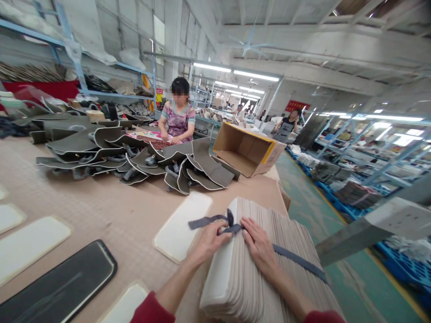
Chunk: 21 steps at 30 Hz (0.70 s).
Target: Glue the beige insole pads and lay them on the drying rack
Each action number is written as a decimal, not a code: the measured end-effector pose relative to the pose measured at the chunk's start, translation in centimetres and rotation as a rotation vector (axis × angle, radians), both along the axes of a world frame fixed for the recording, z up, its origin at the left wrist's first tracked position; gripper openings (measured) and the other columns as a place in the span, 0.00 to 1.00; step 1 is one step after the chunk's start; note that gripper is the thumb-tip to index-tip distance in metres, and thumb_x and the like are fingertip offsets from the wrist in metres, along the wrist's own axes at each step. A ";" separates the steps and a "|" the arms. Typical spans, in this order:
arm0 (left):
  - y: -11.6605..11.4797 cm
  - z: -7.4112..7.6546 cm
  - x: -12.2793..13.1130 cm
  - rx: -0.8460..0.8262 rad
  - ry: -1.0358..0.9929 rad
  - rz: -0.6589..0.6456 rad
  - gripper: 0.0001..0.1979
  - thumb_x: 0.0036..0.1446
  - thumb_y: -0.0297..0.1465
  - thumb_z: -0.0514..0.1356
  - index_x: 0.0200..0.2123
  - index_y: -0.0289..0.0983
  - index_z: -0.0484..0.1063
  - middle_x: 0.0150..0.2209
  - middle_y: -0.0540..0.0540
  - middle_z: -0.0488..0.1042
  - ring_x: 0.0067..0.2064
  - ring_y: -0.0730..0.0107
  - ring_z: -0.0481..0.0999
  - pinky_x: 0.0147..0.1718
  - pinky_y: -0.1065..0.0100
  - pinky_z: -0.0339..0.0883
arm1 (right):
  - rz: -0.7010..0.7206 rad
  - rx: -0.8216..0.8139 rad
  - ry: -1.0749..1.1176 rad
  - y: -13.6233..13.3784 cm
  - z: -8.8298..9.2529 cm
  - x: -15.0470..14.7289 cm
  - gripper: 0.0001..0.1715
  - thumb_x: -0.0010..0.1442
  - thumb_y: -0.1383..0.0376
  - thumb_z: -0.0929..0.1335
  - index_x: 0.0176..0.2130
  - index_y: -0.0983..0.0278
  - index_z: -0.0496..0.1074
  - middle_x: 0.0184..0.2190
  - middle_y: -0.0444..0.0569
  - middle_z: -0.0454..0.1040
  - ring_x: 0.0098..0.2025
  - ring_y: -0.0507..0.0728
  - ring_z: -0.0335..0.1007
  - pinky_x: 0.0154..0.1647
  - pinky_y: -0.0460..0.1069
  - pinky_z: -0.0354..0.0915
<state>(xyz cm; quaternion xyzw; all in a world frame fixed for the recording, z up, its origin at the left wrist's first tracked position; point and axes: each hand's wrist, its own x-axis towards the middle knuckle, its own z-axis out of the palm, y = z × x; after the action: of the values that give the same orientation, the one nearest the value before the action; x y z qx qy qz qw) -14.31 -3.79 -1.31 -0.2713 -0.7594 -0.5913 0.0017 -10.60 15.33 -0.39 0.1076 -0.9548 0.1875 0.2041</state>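
Note:
A thick bundle of beige flat panels (269,287) stands on edge at the near right of the brown table (111,211). A dark grey strap (296,260) runs over its top and ends in a knot with loose ends (208,220). My left hand (210,240) pinches the strap at the knot. Resting on top of the bundle, my right hand (261,244) presses its fingers on the strap beside the knot.
White panels (183,226) and a black one (60,287) lie flat on the table. A heap of grey pieces (134,157) and an open cardboard box (247,150) sit farther back. A person (178,119) works across the table. Shelving lines the right aisle (353,179).

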 end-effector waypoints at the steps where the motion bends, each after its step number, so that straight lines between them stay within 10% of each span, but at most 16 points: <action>1: -1.0 0.0 -0.2 -0.012 -0.019 -0.031 0.11 0.49 0.36 0.59 0.31 0.35 0.75 0.27 0.47 0.71 0.31 0.66 0.68 0.31 0.70 0.57 | 0.005 -0.021 0.006 0.1 0.0 -0.1 0.25 0.64 0.56 0.54 0.55 0.63 0.63 0.56 0.50 0.62 0.61 0.59 0.50 0.61 0.62 0.50; 7: -6.5 2.9 0.8 0.153 -0.227 -0.091 0.13 0.47 0.39 0.61 0.20 0.34 0.71 0.29 0.47 0.71 0.31 0.70 0.66 0.32 0.71 0.57 | 0.049 -0.115 -0.015 1.1 0.8 -0.7 0.26 0.63 0.54 0.55 0.51 0.65 0.68 0.54 0.53 0.65 0.58 0.58 0.56 0.60 0.59 0.54; 10: -4.7 4.4 1.9 0.524 -0.353 -0.045 0.16 0.50 0.43 0.59 0.28 0.34 0.73 0.37 0.43 0.74 0.41 0.65 0.69 0.43 0.67 0.59 | 0.093 -0.065 -0.036 1.6 0.9 -0.7 0.25 0.63 0.54 0.56 0.54 0.62 0.65 0.57 0.50 0.61 0.60 0.58 0.53 0.61 0.59 0.51; 15: -0.6 5.9 2.7 0.819 -0.387 -0.013 0.21 0.49 0.46 0.59 0.18 0.35 0.64 0.21 0.48 0.68 0.28 0.71 0.68 0.37 0.69 0.62 | 0.064 0.007 -0.037 2.1 -0.2 -0.8 0.25 0.64 0.54 0.55 0.55 0.60 0.63 0.58 0.48 0.60 0.62 0.59 0.48 0.62 0.62 0.46; 21: -9.1 14.8 4.2 1.033 -0.012 0.121 0.19 0.53 0.42 0.59 0.19 0.37 0.60 0.16 0.56 0.59 0.21 0.78 0.62 0.33 0.70 0.65 | 0.036 -0.039 -0.038 2.2 -0.6 -1.2 0.24 0.64 0.55 0.55 0.55 0.57 0.64 0.57 0.47 0.61 0.61 0.60 0.48 0.60 0.63 0.47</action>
<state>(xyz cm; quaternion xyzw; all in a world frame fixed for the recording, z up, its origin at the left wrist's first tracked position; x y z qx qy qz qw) -10.15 -12.85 13.48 -0.1871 -0.3828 -0.8894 0.1655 -11.76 17.51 -0.95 0.1170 -0.9526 0.2118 0.1845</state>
